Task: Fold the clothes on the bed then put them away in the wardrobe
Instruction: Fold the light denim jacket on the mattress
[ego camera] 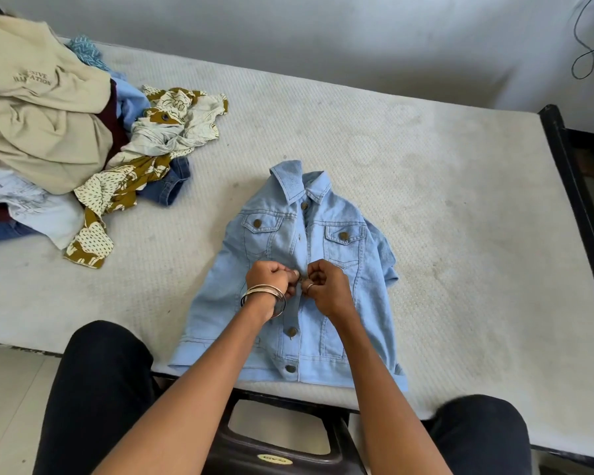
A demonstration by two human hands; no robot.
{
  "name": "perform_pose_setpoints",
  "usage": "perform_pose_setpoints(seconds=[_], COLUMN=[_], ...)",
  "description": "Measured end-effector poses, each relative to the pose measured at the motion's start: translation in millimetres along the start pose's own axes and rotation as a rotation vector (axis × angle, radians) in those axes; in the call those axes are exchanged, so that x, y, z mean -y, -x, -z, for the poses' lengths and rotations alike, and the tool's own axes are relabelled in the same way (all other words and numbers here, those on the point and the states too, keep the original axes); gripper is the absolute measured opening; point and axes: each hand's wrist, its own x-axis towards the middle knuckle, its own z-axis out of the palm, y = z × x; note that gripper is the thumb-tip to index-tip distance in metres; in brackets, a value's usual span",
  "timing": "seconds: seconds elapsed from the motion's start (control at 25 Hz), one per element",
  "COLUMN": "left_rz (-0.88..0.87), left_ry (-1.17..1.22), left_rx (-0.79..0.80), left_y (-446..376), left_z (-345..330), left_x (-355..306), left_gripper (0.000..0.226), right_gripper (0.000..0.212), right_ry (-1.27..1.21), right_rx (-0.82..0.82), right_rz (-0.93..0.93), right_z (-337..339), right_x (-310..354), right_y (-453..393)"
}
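A small light-blue denim jacket (336, 255) lies face up and flat on the bare mattress (426, 186), collar away from me, hem at the near edge. My left hand (270, 279), with bangles on the wrist, and my right hand (324, 286), with a ring, meet at the middle of the jacket's front placket. Both pinch the denim there, fingers curled, at a brass button. The two lower buttons are fastened; the front above my hands gapes slightly.
A heap of unfolded clothes (48, 138) covers the far left of the mattress: a beige top, a mustard-and-cream print, dark denim. A black bed frame (576, 186) runs along the right. A dark stool (282, 443) stands between my knees. A cable (583, 46) hangs on the wall.
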Motion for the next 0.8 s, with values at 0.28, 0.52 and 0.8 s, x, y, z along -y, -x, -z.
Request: perform_pose_setpoints(seconds=[0.28,0.52,0.8], left_rz=[0.091,-0.909,-0.604], left_ry=[-0.045,-0.459,-1.18], left_rx=[0.162,-0.108,-0.165], left_y=[1,-11,-41], left_z=[23,20,-2], left_x=[1,-3,19], left_gripper=[0.013,0.02,0.043], right_gripper=[0.02,0.018,0.021], right_ry=[-0.342,0.347,0.305], right_rx=[0.189,0.721,0.105], right_rz=[-0.334,-0.338,0.219], right_z=[0,-2,11], right_x=[-9,-3,22], right_y=[17,19,-34])
